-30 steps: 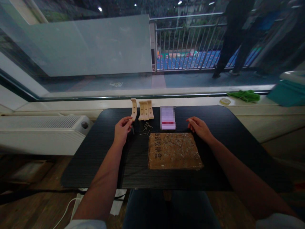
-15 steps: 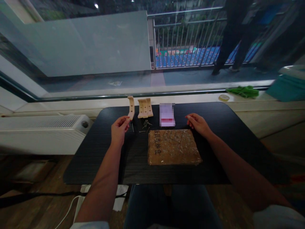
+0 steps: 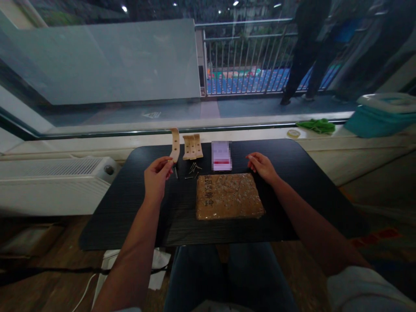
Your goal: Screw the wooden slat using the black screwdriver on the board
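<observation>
Framed farther left than a second earlier, a black table (image 3: 292,164) bore a taped cardboard slab (image 3: 229,197), with the person's right hand (image 3: 263,167) near its far right corner, fingers loosely curled; whether they pinched anything could not be told. The left hand (image 3: 157,175), as before, gripped the near end of a curved wooden piece (image 3: 175,145) between thumb and fingertips, just left of three similar pieces (image 3: 193,148) and near small metal fasteners (image 3: 194,167).
</observation>
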Demonstrator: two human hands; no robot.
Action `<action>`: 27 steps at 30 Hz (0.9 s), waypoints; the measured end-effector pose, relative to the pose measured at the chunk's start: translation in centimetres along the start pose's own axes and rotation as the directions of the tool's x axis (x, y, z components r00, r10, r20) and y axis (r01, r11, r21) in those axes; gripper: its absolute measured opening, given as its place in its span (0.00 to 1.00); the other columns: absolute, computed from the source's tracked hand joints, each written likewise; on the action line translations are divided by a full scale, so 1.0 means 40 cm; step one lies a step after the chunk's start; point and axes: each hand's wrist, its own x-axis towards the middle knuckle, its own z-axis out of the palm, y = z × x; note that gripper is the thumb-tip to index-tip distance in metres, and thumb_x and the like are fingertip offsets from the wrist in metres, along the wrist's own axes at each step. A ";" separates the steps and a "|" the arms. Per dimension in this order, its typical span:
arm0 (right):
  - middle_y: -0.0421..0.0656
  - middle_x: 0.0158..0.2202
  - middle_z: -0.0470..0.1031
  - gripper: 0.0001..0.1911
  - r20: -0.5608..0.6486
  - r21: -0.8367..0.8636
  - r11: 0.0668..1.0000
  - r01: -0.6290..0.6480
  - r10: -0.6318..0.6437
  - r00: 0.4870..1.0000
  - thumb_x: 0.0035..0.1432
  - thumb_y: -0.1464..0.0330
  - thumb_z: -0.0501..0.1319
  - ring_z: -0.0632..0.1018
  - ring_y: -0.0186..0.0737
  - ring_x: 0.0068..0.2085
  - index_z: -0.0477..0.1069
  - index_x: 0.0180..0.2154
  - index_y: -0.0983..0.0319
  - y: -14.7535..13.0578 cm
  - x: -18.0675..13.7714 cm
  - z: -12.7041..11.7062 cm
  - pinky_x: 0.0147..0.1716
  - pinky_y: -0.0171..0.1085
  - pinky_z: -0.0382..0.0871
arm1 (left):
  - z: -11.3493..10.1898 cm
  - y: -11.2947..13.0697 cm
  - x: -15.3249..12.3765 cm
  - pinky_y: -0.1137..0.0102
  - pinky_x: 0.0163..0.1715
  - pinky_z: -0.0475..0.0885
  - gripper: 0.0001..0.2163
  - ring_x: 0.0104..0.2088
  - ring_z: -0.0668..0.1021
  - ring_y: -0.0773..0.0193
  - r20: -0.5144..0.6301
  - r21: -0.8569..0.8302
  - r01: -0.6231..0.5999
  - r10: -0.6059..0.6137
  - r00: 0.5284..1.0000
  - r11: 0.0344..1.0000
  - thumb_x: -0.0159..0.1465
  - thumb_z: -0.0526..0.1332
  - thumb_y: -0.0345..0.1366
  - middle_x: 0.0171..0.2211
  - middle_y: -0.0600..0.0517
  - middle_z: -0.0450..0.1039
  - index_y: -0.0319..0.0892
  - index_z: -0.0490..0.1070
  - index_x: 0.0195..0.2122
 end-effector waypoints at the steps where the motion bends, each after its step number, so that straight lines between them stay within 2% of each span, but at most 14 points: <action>1: 0.35 0.19 0.68 0.17 0.000 0.000 1.000 0.003 -0.003 1.000 0.52 0.53 0.61 0.65 0.26 0.18 0.68 0.31 0.62 0.000 0.000 0.000 0.15 0.27 0.58 | 0.001 0.006 -0.006 0.80 0.15 0.55 0.12 0.19 0.66 0.75 0.003 -0.002 0.000 0.000 1.000 1.000 0.46 0.68 0.38 0.22 0.54 0.72 0.38 0.75 0.32; 10: 0.35 0.18 0.68 0.19 0.001 0.012 1.000 0.016 -0.016 1.000 0.50 0.52 0.62 0.65 0.26 0.17 0.68 0.30 0.62 0.004 -0.001 -0.001 0.15 0.27 0.58 | 0.007 0.052 -0.064 0.81 0.16 0.57 0.13 0.18 0.67 0.76 0.009 -0.049 0.045 -0.045 0.999 0.998 0.45 0.70 0.37 0.20 0.56 0.71 0.38 0.76 0.31; 19: 0.36 0.20 0.68 0.21 -0.007 0.013 0.998 0.054 -0.053 0.999 0.49 0.50 0.61 0.65 0.26 0.18 0.69 0.31 0.62 0.001 -0.005 0.000 0.16 0.28 0.59 | 0.005 0.081 -0.123 0.82 0.17 0.60 0.12 0.19 0.68 0.75 0.058 -0.027 0.052 -0.050 0.997 0.998 0.47 0.70 0.37 0.19 0.56 0.70 0.39 0.78 0.32; 27: 0.41 0.24 0.73 0.22 0.023 -0.043 0.992 0.115 -0.115 0.993 0.47 0.49 0.62 0.68 0.29 0.21 0.73 0.31 0.63 -0.004 -0.003 0.004 0.17 0.30 0.60 | -0.003 0.122 -0.168 0.80 0.19 0.64 0.10 0.19 0.69 0.75 0.099 -0.010 0.044 -0.043 0.994 0.999 0.47 0.70 0.35 0.20 0.56 0.71 0.39 0.78 0.31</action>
